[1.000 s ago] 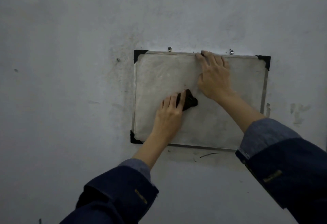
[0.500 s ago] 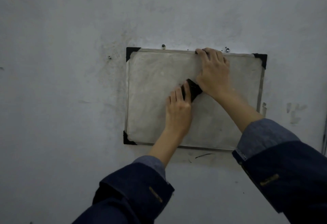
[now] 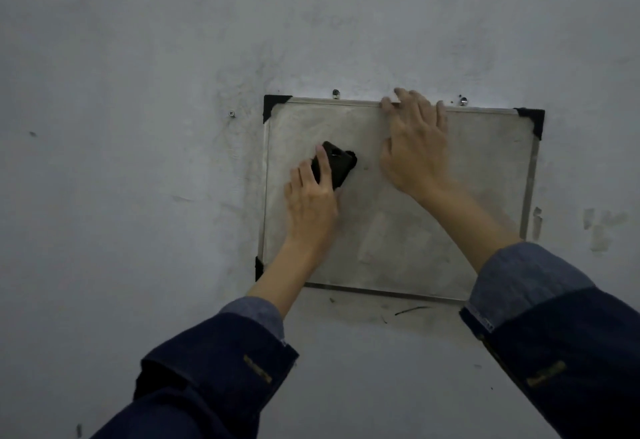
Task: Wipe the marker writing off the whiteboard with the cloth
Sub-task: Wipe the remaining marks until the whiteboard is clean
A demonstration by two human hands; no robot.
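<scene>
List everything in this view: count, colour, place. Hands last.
whiteboard: one, smudged grey-white, black corners, on the wall
cloth: one, black, on the board's upper left area
screws: three seen, metal, two above the board, one left of it
wall: one, grey, scuffed
sleeves: two, dark blue, bottom of view
left hand: one, fingers pressing the cloth
right hand: one, flat on the board, fingers at the top edge
</scene>
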